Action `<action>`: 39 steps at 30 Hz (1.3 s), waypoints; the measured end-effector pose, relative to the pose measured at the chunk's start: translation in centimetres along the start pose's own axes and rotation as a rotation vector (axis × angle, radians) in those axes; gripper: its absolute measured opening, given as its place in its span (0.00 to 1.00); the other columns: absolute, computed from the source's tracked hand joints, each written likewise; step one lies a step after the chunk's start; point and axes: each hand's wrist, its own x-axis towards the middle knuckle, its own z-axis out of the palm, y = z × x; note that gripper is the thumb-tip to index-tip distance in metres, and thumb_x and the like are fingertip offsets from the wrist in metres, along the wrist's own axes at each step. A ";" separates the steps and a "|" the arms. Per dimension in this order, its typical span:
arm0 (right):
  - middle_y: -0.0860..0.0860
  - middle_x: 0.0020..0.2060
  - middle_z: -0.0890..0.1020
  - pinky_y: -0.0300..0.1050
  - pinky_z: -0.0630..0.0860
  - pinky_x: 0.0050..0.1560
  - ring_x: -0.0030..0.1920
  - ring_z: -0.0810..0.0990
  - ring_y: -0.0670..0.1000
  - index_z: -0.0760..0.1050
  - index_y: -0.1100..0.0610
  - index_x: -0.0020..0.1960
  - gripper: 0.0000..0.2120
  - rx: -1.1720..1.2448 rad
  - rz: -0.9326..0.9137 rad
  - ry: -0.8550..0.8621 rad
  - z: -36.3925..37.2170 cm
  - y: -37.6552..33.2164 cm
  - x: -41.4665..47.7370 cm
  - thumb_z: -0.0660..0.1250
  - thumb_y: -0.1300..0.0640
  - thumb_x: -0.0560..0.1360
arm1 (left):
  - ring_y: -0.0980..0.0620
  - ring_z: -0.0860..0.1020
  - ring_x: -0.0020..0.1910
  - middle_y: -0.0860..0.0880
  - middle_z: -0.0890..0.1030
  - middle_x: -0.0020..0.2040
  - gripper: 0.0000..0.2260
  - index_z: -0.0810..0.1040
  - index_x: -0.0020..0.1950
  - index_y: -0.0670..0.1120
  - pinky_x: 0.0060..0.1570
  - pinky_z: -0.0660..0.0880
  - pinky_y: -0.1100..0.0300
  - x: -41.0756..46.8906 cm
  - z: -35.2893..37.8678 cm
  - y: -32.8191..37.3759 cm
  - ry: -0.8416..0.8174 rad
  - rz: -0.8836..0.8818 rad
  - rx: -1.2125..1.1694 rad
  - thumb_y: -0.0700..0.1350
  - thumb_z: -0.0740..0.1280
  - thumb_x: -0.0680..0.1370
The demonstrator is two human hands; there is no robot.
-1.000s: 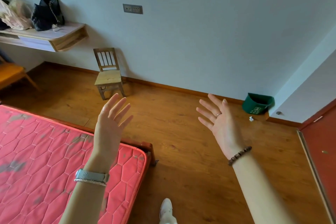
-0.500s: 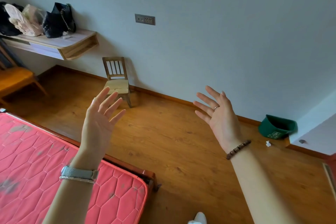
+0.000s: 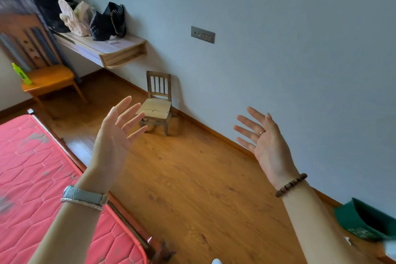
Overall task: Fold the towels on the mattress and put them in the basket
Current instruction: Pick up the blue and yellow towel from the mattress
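Note:
A red quilted mattress [image 3: 32, 178] on a wooden bed frame fills the lower left. No towel and no basket are in view. My left hand [image 3: 115, 135] is raised above the mattress corner, fingers straight and spread, holding nothing. My right hand [image 3: 263, 141] is raised over the wooden floor to the right, palm turned inward, fingers spread, empty. A watch sits on my left wrist and a bead bracelet on my right.
A small wooden chair [image 3: 157, 105] stands by the wall. A wall shelf [image 3: 111, 47] carries bags. An orange chair [image 3: 49, 79] stands at the left. A green bin [image 3: 364, 221] lies on the floor at the lower right.
The view has swung left and tilted: the shelf and small chair moved toward the centre, the green bin to the lower right. Both hands stay raised and spread.

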 end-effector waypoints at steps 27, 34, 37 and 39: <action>0.51 0.63 0.80 0.59 0.71 0.67 0.61 0.80 0.53 0.71 0.49 0.68 0.19 -0.027 0.129 -0.473 15.6 2.4 30.6 0.50 0.45 0.82 | 0.48 0.77 0.67 0.49 0.78 0.68 0.20 0.71 0.74 0.50 0.63 0.76 0.48 16.3 -9.0 -3.3 0.503 0.131 -0.016 0.53 0.50 0.85; 0.51 0.62 0.80 0.57 0.73 0.66 0.61 0.80 0.52 0.70 0.50 0.69 0.19 0.017 0.113 -0.542 23.2 4.1 35.2 0.52 0.46 0.82 | 0.45 0.75 0.69 0.46 0.75 0.72 0.23 0.68 0.76 0.46 0.65 0.75 0.48 19.4 -15.1 -1.8 0.619 0.193 0.005 0.53 0.50 0.84; 0.51 0.63 0.80 0.60 0.71 0.67 0.62 0.80 0.53 0.72 0.49 0.67 0.21 0.033 0.160 -0.596 26.6 5.4 36.9 0.54 0.43 0.79 | 0.45 0.75 0.69 0.45 0.74 0.72 0.26 0.67 0.76 0.45 0.65 0.75 0.48 20.2 -17.3 -1.4 0.656 0.223 -0.002 0.56 0.54 0.82; 0.51 0.63 0.80 0.60 0.71 0.67 0.62 0.80 0.53 0.71 0.50 0.69 0.21 0.029 0.182 -0.646 28.9 6.2 38.1 0.53 0.43 0.80 | 0.45 0.75 0.69 0.44 0.73 0.73 0.27 0.66 0.77 0.44 0.65 0.75 0.48 20.7 -18.6 -1.3 0.686 0.234 0.007 0.58 0.55 0.81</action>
